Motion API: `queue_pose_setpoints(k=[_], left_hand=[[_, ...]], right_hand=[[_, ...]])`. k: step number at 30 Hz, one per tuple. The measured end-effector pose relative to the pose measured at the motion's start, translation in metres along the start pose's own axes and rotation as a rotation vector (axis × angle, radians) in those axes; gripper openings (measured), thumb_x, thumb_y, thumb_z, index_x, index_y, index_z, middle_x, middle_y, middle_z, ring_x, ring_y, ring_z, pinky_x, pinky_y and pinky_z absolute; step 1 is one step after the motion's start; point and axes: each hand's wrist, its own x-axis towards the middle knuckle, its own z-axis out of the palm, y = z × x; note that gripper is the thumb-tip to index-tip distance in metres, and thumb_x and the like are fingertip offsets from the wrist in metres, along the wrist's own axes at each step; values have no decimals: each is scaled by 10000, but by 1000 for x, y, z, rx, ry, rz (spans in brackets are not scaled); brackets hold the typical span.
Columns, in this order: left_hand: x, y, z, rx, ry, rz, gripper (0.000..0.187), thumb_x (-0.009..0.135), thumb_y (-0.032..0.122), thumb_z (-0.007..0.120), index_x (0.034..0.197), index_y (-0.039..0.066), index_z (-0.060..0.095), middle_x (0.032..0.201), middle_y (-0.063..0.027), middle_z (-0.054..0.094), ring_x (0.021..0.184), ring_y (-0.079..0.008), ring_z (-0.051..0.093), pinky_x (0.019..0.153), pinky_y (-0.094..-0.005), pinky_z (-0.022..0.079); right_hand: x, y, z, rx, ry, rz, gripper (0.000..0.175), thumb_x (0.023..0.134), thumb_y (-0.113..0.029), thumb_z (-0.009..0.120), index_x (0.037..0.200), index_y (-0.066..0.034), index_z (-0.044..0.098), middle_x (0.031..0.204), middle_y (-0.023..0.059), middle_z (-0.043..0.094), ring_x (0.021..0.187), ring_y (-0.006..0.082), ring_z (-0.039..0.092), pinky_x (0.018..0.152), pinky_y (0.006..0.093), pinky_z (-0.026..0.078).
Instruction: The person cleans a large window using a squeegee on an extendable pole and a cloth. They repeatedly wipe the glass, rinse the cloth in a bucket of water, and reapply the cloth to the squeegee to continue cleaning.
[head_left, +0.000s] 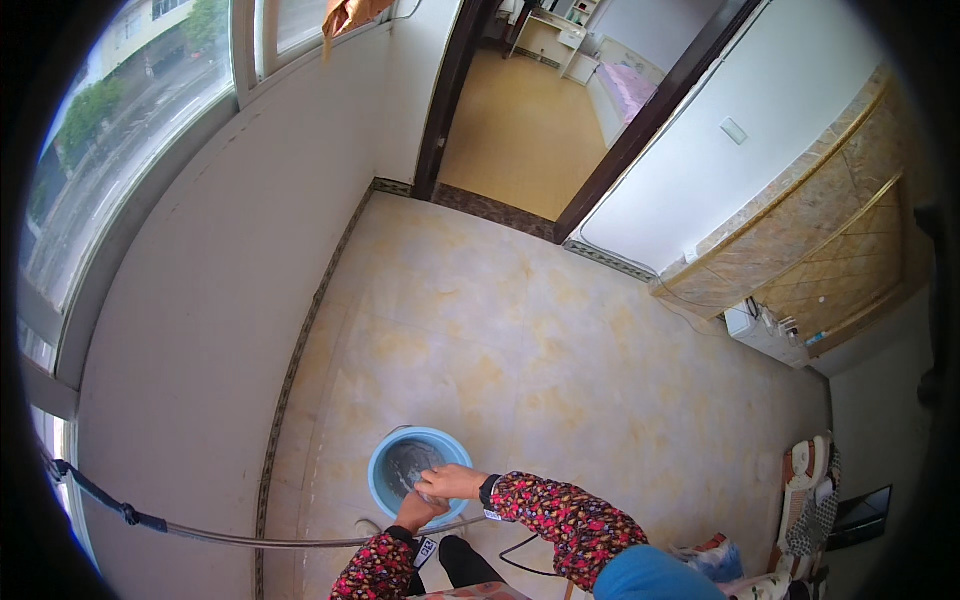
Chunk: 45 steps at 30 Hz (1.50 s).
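Observation:
A light blue plastic bucket (376, 480) stands on the tiled floor just in front of me, with greyish, frothy water (409, 459) inside. Over its near rim, my left hand (420, 512) and my right hand (452, 481) meet with fingers curled together. Something small and greyish may be between them, but the fingers mostly hide it. Both forearms wear dark sleeves with a red floral print, and a dark band (489, 489) circles the right wrist.
A metal rod (247, 540) runs from the window side to my hands, with dark cloth tied on it. A wall and windows rise at left. Ahead is a doorway with a dark frame (431, 142). A white cabinet (765, 337) and a cushioned seat (799, 502) stand at right.

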Motion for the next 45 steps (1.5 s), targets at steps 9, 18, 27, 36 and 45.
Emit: queue_pose_setpoints(k=[9,18,27,36,45], left_hand=[[15,-16,30,358,385,-108,474,701,339,678,1043,41,538,856,-232,647,795,-409,625,709,-491,500],[9,2,-13,-640,-390,-294,115,776,144,626,810,119,520,595,44,398,457,-29,337,385,-207,224],[7,35,-14,-76,-306,-88,243,712,267,692,822,77,587,677,-29,584,517,-148,530,435,-303,383],[21,15,25,524,167,-72,394,752,370,576,1023,85,601,932,-196,652,867,-380,623,768,-464,500],[21,12,2,145,140,-4,454,670,301,714,1022,48,579,928,-159,667,865,-320,643,756,-411,506]], right_hand=[[17,-12,26,157,-79,419,179,799,-142,524,923,-14,538,840,185,610,738,334,630,599,427,508],[-17,-16,-20,-62,161,37,631,815,-90,507,1397,-224,304,1298,155,396,1000,345,532,808,385,510],[-18,2,-27,68,-22,74,354,780,-94,532,1131,-76,491,934,120,545,800,289,618,584,374,525],[-2,-1,16,109,-192,341,166,716,-97,593,863,-23,570,732,131,639,718,320,644,593,422,510],[-8,-22,-3,25,68,441,424,804,-95,526,1224,-110,470,1094,159,554,848,331,606,629,382,530]])
